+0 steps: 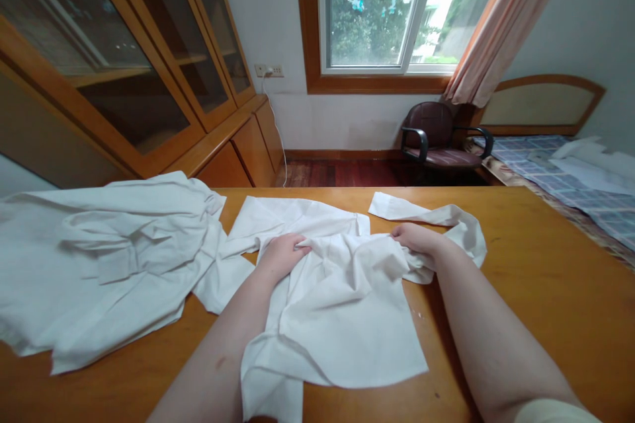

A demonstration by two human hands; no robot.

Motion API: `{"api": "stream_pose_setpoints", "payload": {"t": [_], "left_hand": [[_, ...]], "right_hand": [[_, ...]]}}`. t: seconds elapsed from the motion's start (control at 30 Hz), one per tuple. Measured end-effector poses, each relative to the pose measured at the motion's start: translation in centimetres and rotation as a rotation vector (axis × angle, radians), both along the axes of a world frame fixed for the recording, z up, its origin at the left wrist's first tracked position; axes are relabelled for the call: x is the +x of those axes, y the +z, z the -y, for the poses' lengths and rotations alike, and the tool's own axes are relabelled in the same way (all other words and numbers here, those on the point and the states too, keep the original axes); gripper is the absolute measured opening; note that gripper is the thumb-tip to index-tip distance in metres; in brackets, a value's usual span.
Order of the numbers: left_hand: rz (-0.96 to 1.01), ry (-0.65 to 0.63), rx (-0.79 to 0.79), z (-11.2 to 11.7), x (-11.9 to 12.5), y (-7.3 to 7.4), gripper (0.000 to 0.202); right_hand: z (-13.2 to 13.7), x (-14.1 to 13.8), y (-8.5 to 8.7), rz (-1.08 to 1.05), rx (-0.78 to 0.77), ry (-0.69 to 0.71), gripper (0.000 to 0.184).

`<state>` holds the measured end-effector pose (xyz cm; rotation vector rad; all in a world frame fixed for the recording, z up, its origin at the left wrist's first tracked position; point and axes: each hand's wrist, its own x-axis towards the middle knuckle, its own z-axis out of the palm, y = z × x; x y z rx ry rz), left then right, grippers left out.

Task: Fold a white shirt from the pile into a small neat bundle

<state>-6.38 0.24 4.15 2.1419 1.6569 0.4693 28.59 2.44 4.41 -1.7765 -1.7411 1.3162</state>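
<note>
A crumpled white shirt [352, 317] lies on the wooden table in front of me, folds running across its middle. My left hand [285, 254] is closed on its cloth at the left, thumb and fingers pinching a fold. At the right, my right hand [415, 238] grips the cloth where a sleeve [466, 231] begins, most of its fingers hidden. That sleeve bends round behind my right wrist, its end pointing left. Another rumpled white garment [139, 251] lies on the left side of the table, touching or overlapping the shirt's left edge.
The wooden table [536, 297] has its far edge just beyond the shirt. Past it are a glass-fronted cabinet [208, 99] at the left, a maroon armchair [436, 139], and a bed [570, 158] with a plaid cover at the right. A white cord [278, 125] hangs from a wall socket.
</note>
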Motion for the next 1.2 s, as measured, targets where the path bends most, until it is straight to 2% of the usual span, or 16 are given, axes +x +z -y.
{"api": "stream_pose_setpoints", "payload": {"t": [0.1,0.17,0.27,0.37,0.43,0.57,0.67,0.77,0.9,1.0,1.07,1.1,1.2], "left_hand": [[-0.006,0.002,-0.008,0.0,0.0,0.1,0.021],[-0.006,0.009,-0.013,0.0,0.0,0.1,0.023],[-0.013,0.006,-0.015,0.0,0.0,0.2,0.024],[-0.037,-0.022,-0.004,0.0,0.0,0.3,0.024],[-0.048,-0.038,0.004,0.0,0.1,0.3,0.023],[-0.060,-0.051,0.012,0.1,0.0,0.4,0.023],[-0.046,-0.073,0.002,0.0,-0.2,0.4,0.024],[-0.020,-0.116,0.008,-0.1,-0.5,0.4,0.024],[-0.027,-0.168,0.041,-0.1,-0.5,0.2,0.025],[-0.027,-0.192,0.045,0.0,-0.2,0.1,0.025],[-0.047,-0.215,0.047,0.1,-0.1,0.1,0.024],[-0.063,-0.223,0.049,0.1,0.0,0.2,0.022],[-0.098,-0.217,0.059,0.2,0.1,0.3,0.020]], "right_hand": [[0.0,-0.3,0.1,0.144,0.091,0.100,0.004],[0.0,-0.6,0.3,0.167,0.154,0.122,0.009],[-0.1,-1.3,0.4,0.130,0.146,0.198,0.015],[-0.2,-1.9,0.3,0.173,0.241,0.152,0.031],[-0.3,-2.2,0.1,0.228,0.277,0.128,0.035],[-0.3,-2.3,-0.1,0.264,0.147,0.216,0.014],[-0.4,-2.0,0.2,0.292,0.189,0.221,0.009],[-0.6,-1.4,0.9,0.364,0.343,0.131,0.009],[-0.5,-0.8,1.5,0.487,0.656,-0.164,0.018],[-0.3,-0.8,1.4,0.437,0.827,-0.345,0.023],[-0.3,-1.0,1.0,0.317,0.826,-0.389,0.028],[-0.4,-1.0,0.8,0.259,0.777,-0.395,0.035],[-1.0,-0.9,0.3,0.205,0.525,-0.363,0.063]]}}
